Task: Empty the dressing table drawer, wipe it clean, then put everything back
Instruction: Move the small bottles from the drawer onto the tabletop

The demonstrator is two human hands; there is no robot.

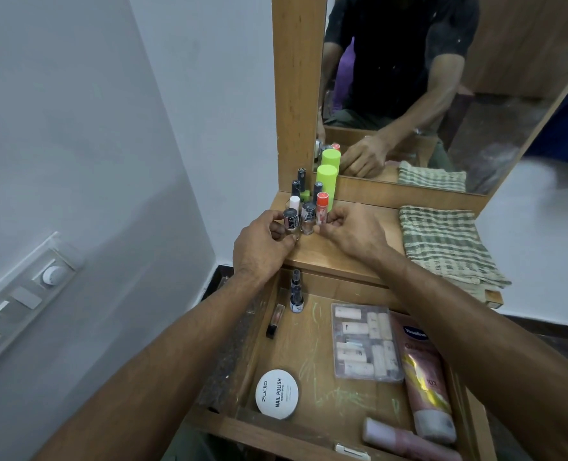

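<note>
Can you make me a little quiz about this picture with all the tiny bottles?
1. True or false: the checked cloth lies inside the drawer.
2. Where is the round white nail polish remover tin? A) in the drawer B) on the tabletop C) on the cloth
3. What does the left hand hold?

Key: 1 false, it lies on the tabletop; 2 A; 3 a nail polish bottle.

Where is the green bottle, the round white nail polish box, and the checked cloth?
green bottle (326,181), head view, on the middle of its cap.
round white nail polish box (277,393), head view, on its printed lid.
checked cloth (445,241), head view, on the middle of its top fold.
</note>
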